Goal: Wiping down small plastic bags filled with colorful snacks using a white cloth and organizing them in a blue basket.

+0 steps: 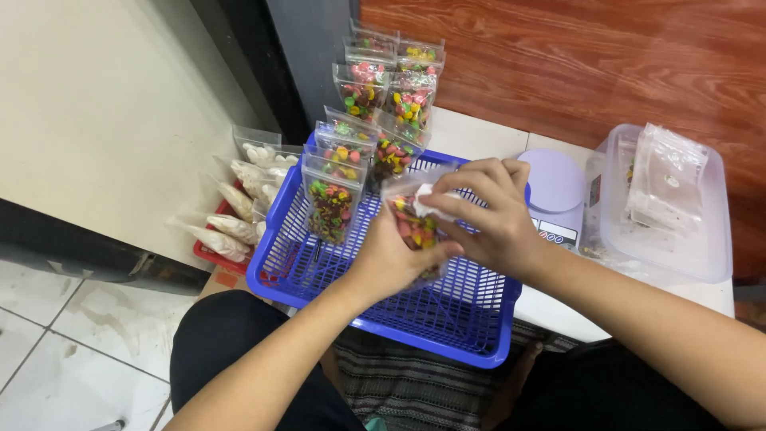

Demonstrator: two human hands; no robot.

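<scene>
Clear pouch: we hold a soft plastic pouch of coloured candies [415,227] upright above the blue basket [447,319], long axis vertical.
Left hand [391,255]: we clamp it on the pouch's lower body, nearer to us.
Right hand [487,211]: our fingers pinch together on the pouch's top edge, just beyond.
Basket: rigid mesh plastic.
Farther: filled pouches [331,203] standing upright; round lilac scale [554,187] on the white desk [471,132].

We see a blue mesh basket [471,319] at centre, clear pouches [363,88] of red, yellow, green and pink candies at top centre, a lilac scale [554,187] at right, a red tray [209,255] at left, and a grey striped mat [407,383] at bottom.
</scene>
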